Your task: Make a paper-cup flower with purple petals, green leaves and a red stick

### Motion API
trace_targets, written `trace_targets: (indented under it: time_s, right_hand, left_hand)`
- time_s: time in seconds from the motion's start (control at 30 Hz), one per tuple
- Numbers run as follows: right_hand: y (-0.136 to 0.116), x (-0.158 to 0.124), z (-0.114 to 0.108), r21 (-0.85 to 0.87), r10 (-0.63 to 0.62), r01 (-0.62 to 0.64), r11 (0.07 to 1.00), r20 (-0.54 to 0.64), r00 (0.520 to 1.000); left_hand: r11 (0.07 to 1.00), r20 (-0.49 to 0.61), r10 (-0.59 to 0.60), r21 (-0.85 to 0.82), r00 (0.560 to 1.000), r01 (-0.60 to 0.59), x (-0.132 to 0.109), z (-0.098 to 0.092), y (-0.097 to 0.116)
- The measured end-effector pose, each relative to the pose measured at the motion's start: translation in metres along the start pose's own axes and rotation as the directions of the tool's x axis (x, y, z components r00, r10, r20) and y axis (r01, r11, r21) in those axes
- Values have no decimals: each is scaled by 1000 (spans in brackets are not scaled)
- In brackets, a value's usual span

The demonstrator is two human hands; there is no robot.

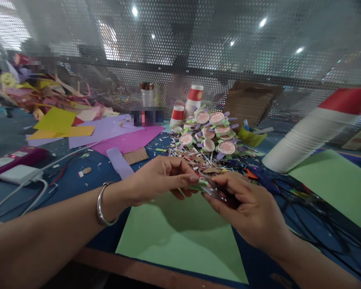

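My left hand (161,178), with a silver bangle at the wrist, pinches a small piece of light green paper (201,185) between thumb and fingers. My right hand (246,204) is closed round a pair of scissors (214,188) whose blades meet that small piece. Both hands hover above a large light green sheet (180,237) lying at the table's front edge. Just beyond my hands lies a pile of paper-cup flowers (210,134) with purple and green petals, among paper scraps.
A stack of white and red paper cups (313,132) lies on its side at the right, beside another green sheet (337,184). Purple, pink and yellow sheets (108,132) cover the left. A charger and cable (21,174) sit far left. Upright cups and a mesh screen stand behind.
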State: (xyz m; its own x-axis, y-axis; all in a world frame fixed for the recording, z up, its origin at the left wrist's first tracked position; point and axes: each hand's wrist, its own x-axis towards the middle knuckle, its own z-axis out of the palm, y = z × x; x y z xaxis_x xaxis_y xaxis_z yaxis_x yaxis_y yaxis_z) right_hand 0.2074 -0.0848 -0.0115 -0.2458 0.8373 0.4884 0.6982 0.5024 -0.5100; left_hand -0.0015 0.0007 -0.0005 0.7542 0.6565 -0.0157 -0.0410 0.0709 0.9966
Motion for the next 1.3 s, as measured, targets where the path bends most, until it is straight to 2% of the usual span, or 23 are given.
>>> trace_targets:
  time_s: [0.17, 0.33, 0.43, 0.53, 0.67, 0.83, 0.97, 1.17, 1.3]
  right_hand:
    - [0, 1, 1, -33, -60, 61, 998, 24, 998]
    - [1, 2, 0, -109, -93, 98, 989, 52, 994]
    - [1, 2, 1, -113, -72, 77, 991, 53, 996]
    - [0, 3, 2, -39, 2, 0, 999, 50, 999]
    - [0, 4, -2, 70, 143, -146, 987, 49, 988]
    - [1, 9, -10, 164, 246, -258, 952, 87, 965]
    - [0, 12, -12, 185, 257, -283, 941, 152, 954]
    - [3, 11, -12, 37, 183, -191, 981, 160, 970]
    - [4, 10, -11, 83, 219, -242, 967, 221, 950]
  left_hand:
    - [983, -10, -153, -108, 988, 151, -3, 1, 2]
    - [978, -69, -134, -170, 989, 120, -2, 3, -5]
    - [992, -129, -65, -115, 990, 50, 1, 4, -9]
    - [998, -161, 60, 21, 985, -57, 2, 4, -9]
    - [962, -170, 228, 189, 959, -195, 2, 1, -3]
    - [909, -179, 339, 316, 923, -273, -3, -1, 2]
    - [819, -163, 448, 469, 879, -330, -7, -3, 4]
    - [652, -89, 550, 667, 830, -360, -10, -5, 8]
    - [542, -8, 617, 729, 787, -418, -12, -4, 8]
